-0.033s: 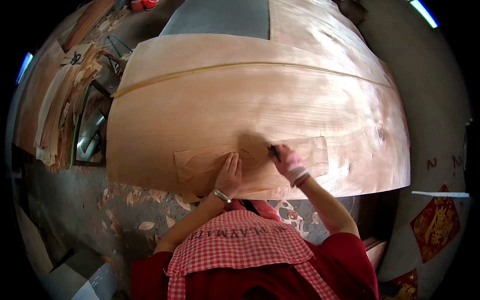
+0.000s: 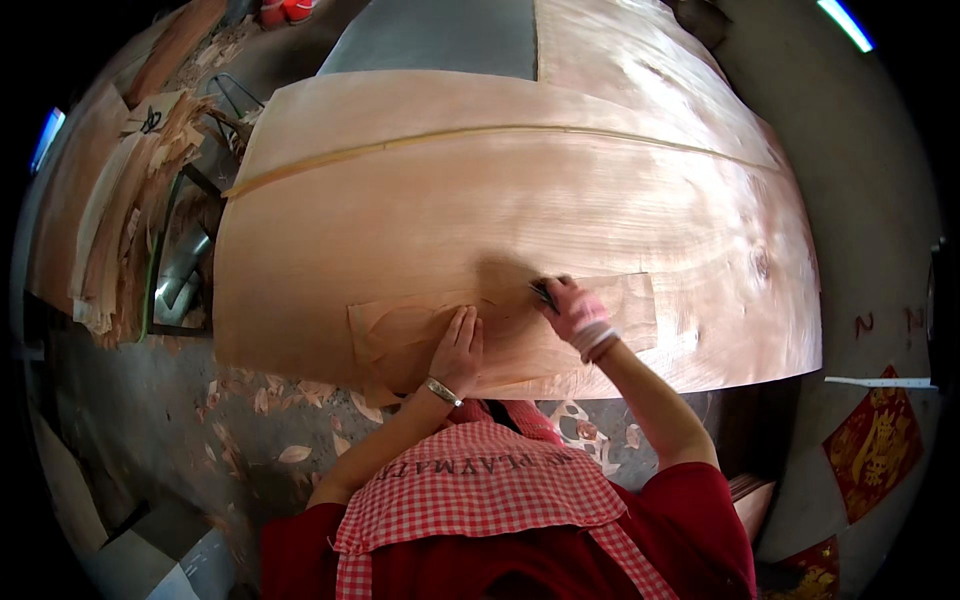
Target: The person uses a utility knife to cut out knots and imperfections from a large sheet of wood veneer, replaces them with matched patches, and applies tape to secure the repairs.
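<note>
A thin strip of wood veneer (image 2: 625, 315) lies along the near edge of a large pale veneer sheet (image 2: 400, 220); faint curved lines mark the strip's left part. My bare left hand (image 2: 459, 350) rests flat on this strip, fingers stretched out and close together, with a metal bangle at the wrist. To its right, my right hand (image 2: 575, 312), in a pink and white glove, grips what looks like a small black utility knife (image 2: 543, 292). The knife's tip is too small to make out against the wood, near the strip's far edge.
A thin wooden lath (image 2: 400, 141) crosses the big sheet, with a grey panel (image 2: 440, 40) beyond. Stacked veneer offcuts (image 2: 110, 220) stand at left beside a dark-framed opening (image 2: 185, 265). Leaf-shaped scraps (image 2: 294, 453) litter the floor. A wall (image 2: 870, 250) runs along the right.
My right hand with the knife has shifted very slightly, and the knife shows a little more. My left hand and the veneer strip stay in place.
</note>
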`<state>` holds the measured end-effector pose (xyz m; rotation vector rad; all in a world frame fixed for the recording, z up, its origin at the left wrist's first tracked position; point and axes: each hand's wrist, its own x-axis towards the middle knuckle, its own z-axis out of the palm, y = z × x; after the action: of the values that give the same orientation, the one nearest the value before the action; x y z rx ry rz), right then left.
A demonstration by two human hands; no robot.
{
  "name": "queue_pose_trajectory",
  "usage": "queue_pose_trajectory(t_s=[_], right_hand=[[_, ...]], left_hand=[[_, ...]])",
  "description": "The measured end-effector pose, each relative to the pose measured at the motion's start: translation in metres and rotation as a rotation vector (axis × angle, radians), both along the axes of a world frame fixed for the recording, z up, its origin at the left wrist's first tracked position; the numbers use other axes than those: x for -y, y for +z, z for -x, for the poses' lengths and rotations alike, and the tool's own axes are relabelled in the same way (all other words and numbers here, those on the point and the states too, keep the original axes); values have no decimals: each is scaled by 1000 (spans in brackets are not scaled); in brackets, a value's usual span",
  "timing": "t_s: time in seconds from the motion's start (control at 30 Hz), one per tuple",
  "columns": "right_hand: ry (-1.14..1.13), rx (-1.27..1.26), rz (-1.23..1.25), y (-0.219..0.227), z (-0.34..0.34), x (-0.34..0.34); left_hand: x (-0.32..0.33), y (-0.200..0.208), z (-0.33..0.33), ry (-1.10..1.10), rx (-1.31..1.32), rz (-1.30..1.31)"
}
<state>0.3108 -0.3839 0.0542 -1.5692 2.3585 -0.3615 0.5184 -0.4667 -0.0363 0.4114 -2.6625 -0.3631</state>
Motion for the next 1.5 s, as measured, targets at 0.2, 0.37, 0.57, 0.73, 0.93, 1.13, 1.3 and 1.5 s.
queue_pose_trajectory(t_s=[0.2, 0.37, 0.57, 0.73, 0.93, 1.13, 1.3, 1.5], right_hand=[[117, -145, -271, 0, 9, 23], [230, -256, -143, 3, 8, 14], [254, -75, -233, 66, -59, -22], [260, 161, -185, 82, -83, -22], [227, 197, -65, 76, -79, -39], [-5, 216, 15, 104, -2, -58], [-674, -72, 151, 97, 162, -72], [-1022, 55, 808, 92, 220, -179]], left_hand=[[-3, -2, 3, 45, 4, 4], [-5, -4, 15, 168, 6, -37], [7, 9, 15, 106, 40, -13], [14, 19, 12, 95, -337, -183], [16, 40, -18, 143, -353, -1073], [-43, 185, -2, -402, 4, -209], [-57, 225, 22, -487, -272, -224], [-77, 213, 59, -614, -278, -319]])
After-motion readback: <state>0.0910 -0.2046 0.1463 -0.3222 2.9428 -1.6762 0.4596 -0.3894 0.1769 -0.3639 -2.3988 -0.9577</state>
